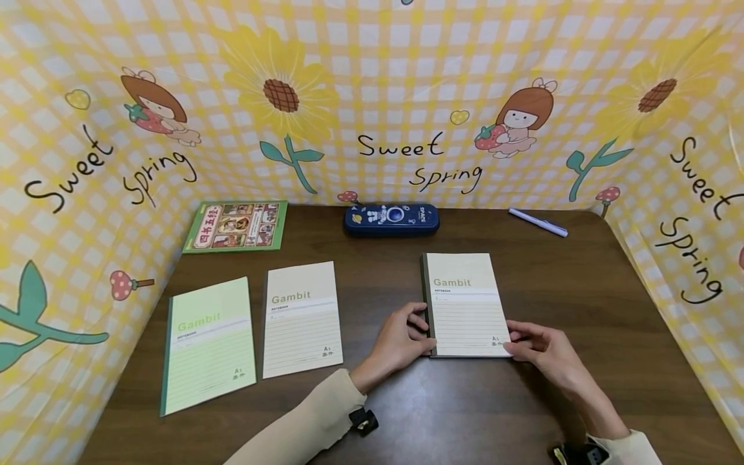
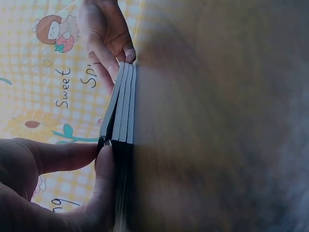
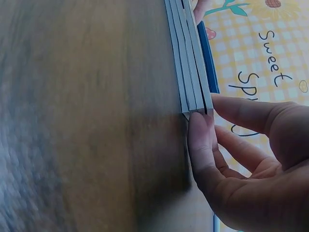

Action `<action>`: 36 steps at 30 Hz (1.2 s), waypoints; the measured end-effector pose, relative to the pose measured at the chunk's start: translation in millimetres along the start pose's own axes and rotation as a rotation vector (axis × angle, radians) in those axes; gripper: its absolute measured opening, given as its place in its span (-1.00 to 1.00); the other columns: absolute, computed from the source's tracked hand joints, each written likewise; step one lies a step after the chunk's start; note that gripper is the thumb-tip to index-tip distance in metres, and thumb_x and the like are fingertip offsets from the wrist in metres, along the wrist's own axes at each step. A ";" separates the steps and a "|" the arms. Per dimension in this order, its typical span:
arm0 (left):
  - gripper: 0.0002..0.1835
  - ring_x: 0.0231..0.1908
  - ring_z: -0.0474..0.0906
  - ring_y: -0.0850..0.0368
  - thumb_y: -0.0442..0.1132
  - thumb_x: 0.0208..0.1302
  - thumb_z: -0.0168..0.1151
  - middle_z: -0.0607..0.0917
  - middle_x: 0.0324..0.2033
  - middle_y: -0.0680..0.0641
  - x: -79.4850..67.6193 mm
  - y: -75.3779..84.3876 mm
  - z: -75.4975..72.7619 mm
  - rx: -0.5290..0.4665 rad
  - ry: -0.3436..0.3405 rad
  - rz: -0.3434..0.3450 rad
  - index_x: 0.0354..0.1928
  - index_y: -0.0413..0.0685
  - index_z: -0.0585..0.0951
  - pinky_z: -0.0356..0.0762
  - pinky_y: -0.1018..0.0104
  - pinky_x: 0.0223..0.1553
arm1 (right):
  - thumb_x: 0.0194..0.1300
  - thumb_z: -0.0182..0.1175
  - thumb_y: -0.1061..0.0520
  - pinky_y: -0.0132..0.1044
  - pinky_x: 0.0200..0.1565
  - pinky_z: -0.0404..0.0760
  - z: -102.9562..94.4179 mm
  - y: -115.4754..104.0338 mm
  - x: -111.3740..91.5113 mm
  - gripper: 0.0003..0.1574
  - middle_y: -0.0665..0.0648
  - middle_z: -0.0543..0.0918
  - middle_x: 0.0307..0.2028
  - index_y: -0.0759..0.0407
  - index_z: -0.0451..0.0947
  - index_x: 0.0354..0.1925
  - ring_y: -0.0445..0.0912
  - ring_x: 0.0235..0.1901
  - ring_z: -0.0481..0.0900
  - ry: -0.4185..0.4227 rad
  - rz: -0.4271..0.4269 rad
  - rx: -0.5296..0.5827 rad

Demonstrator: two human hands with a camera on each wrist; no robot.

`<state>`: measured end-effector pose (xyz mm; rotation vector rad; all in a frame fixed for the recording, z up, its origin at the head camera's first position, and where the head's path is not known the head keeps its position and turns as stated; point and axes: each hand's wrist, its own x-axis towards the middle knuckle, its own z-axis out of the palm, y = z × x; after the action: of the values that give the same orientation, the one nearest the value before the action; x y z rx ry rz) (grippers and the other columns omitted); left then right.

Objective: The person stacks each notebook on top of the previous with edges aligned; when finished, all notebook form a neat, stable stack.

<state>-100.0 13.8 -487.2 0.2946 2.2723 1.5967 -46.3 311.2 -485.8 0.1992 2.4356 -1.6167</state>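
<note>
A stack of several notebooks lies right of centre on the table, and its top notebook (image 1: 465, 310) has a pale "Gambit" cover and a dark spine. My left hand (image 1: 400, 339) pinches that top notebook at the spine's lower end. In the left wrist view the top notebook (image 2: 112, 104) is raised a little, leaving a narrow dark gap above the notebooks (image 2: 126, 106) beneath. At the lower right corner my right hand (image 1: 549, 352) holds the stack's edge. In the right wrist view its thumb (image 3: 200, 137) lies against the corner, with the index finger by the top cover.
On the left lie a green notebook (image 1: 209, 349) and a cream notebook (image 1: 303, 323), apart from each other. Along the back are a green-edged picture book (image 1: 235, 226), a navy pencil case (image 1: 391, 220) and a pale lilac pen (image 1: 537, 222). Checked cloth (image 1: 378, 77) walls the table.
</note>
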 end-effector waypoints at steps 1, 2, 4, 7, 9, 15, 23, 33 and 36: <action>-0.28 -0.28 0.78 -0.03 -0.43 0.12 0.51 0.73 -0.13 -0.23 0.0 -0.1 -0.1 0.004 0.001 -0.001 0.36 -0.29 0.49 0.68 0.41 -0.34 | 0.33 0.41 0.25 -0.39 -0.24 0.72 0.2 0.3 0.0 -0.31 0.30 0.67 -0.06 0.45 0.48 0.36 -0.31 -0.29 0.68 -0.002 -0.001 -0.003; -0.29 -0.28 0.78 -0.02 -0.43 0.12 0.51 0.74 -0.13 -0.23 0.1 -0.2 -0.2 0.009 0.002 0.000 0.36 -0.29 0.49 0.67 0.41 -0.33 | 0.34 0.40 0.26 -0.38 -0.24 0.72 0.3 0.6 -0.1 -0.31 0.31 0.67 -0.05 0.45 0.47 0.36 -0.31 -0.29 0.68 -0.005 -0.001 -0.003; -0.29 -0.29 0.78 -0.02 -0.42 0.12 0.51 0.74 -0.14 -0.22 0.2 -0.5 -0.3 0.017 0.004 0.002 0.35 -0.28 0.50 0.66 0.41 -0.33 | 0.34 0.40 0.25 -0.37 -0.23 0.74 0.5 1.0 -0.2 -0.30 0.33 0.66 -0.04 0.45 0.47 0.37 -0.31 -0.28 0.68 -0.009 0.001 -0.004; -0.28 -0.30 0.78 -0.01 -0.43 0.12 0.51 0.74 -0.14 -0.22 0.3 -1.2 -0.4 0.024 0.004 0.010 0.36 -0.28 0.50 0.65 0.42 -0.33 | 0.35 0.39 0.25 -0.36 -0.23 0.74 0.4 1.1 -0.4 -0.31 0.35 0.65 -0.03 0.44 0.47 0.37 -0.32 -0.28 0.68 -0.016 -0.005 -0.009; -0.28 -0.30 0.78 -0.01 -0.43 0.12 0.51 0.74 -0.15 -0.22 0.3 -1.6 -0.5 0.023 0.003 0.013 0.36 -0.28 0.49 0.65 0.42 -0.33 | 0.36 0.39 0.25 -0.36 -0.25 0.73 0.1 1.0 -0.6 -0.33 0.35 0.66 -0.03 0.44 0.48 0.35 -0.33 -0.28 0.68 -0.019 -0.024 -0.023; -0.28 -0.32 0.76 0.02 -0.43 0.11 0.52 0.74 -0.16 -0.22 0.7 -3.4 -0.3 0.023 0.003 0.012 0.35 -0.29 0.50 0.65 0.41 -0.34 | 0.36 0.38 0.27 -0.37 -0.28 0.70 -0.6 0.8 -0.8 -0.37 0.36 0.66 -0.05 0.46 0.50 0.33 -0.33 -0.29 0.68 -0.028 -0.068 -0.051; -0.26 -0.33 0.75 0.07 -0.44 0.10 0.52 0.73 -0.15 -0.22 1.6 -3.4 -0.2 0.014 0.002 0.011 0.37 -0.29 0.49 0.63 0.42 -0.34 | 0.35 0.38 0.27 -0.38 -0.28 0.70 -0.6 0.9 -1.1 -0.37 0.37 0.68 -0.03 0.45 0.51 0.32 -0.32 -0.28 0.68 -0.027 -0.071 -0.078; -0.26 -0.32 0.75 0.09 -0.43 0.11 0.52 0.73 -0.16 -0.20 1.0 -4.1 0.3 0.031 0.005 0.011 0.38 -0.27 0.49 0.64 0.40 -0.31 | 0.36 0.38 0.25 -0.39 -0.27 0.70 0.1 -1.2 -1.1 -0.36 0.35 0.67 -0.01 0.44 0.50 0.34 -0.32 -0.26 0.68 -0.026 -0.052 -0.101; -0.26 -0.31 0.75 0.07 -0.42 0.11 0.52 0.73 -0.17 -0.20 1.2 -4.1 0.5 0.033 0.004 0.010 0.38 -0.26 0.48 0.65 0.39 -0.30 | 0.36 0.38 0.26 -0.39 -0.27 0.70 0.1 -1.7 -1.0 -0.36 0.36 0.67 -0.01 0.44 0.50 0.33 -0.32 -0.26 0.68 -0.024 -0.049 -0.104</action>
<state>-100.8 13.3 -491.4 0.3114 2.3055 1.5673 -45.7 310.4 -484.0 0.1028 2.5164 -1.4981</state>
